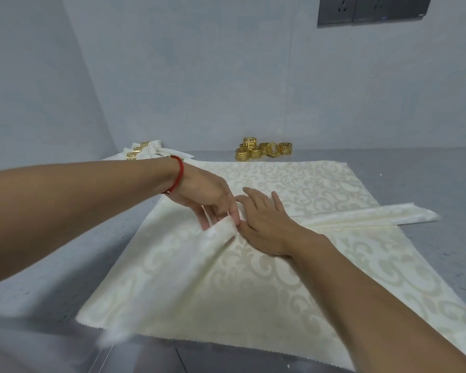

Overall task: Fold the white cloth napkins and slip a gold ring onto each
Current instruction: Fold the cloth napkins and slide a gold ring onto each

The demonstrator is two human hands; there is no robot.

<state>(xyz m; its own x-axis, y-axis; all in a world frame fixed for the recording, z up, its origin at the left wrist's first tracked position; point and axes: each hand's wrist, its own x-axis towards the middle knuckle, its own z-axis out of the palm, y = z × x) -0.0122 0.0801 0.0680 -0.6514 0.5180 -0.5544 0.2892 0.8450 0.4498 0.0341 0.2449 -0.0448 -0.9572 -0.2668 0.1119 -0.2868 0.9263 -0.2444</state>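
Note:
A cream-white patterned napkin (213,289) lies spread on the grey table, its right part gathered into a long pleated band (374,215). My left hand (210,195), with a red string on its wrist, pinches a raised fold of the napkin at its middle. My right hand (267,224) lies flat beside that fold, fingers straight, pressing the cloth down. Several gold rings (262,149) sit in a heap at the back of the table. Finished napkins with gold rings (143,152) lie at the back left.
The grey table (425,179) ends at grey walls behind and on the left. A dark socket panel (371,9) is on the wall at the top right. The table's near edge (145,354) runs just under the napkin's zigzag hem.

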